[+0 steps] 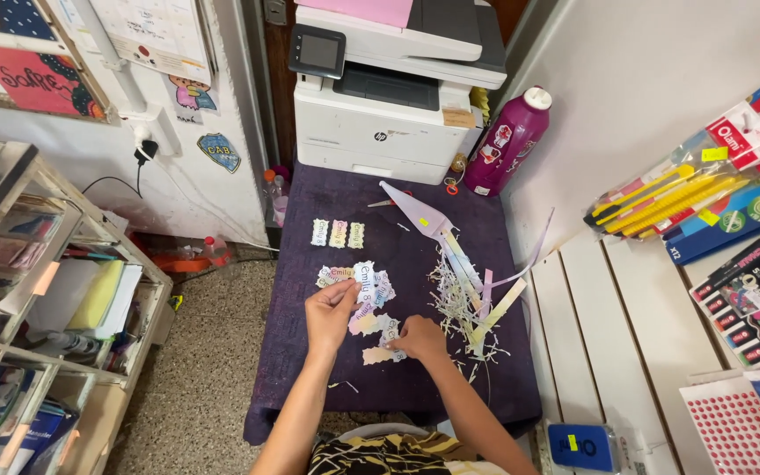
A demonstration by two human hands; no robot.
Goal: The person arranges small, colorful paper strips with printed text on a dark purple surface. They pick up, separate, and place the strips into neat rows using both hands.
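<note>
The left hand (331, 310) pinches one cut paper label (342, 283) between thumb and fingertips, lifted just off the counter (310, 387), while the right hand (421, 338) rests with fingers curled down onto the nearest labels (386, 330); whether it grips one cannot be told. Progress appears well advanced: a loose cluster of cut labels (364, 281) lies touching and just beyond both grips, and a row of three labels (338, 233) sits farther beyond, apart. Right of the right grip lies a heap of paper trimmings (461, 299), with uncut strips (494, 312) and scissors (420, 211) beyond, so some cutting or sorting likely remains.
</note>
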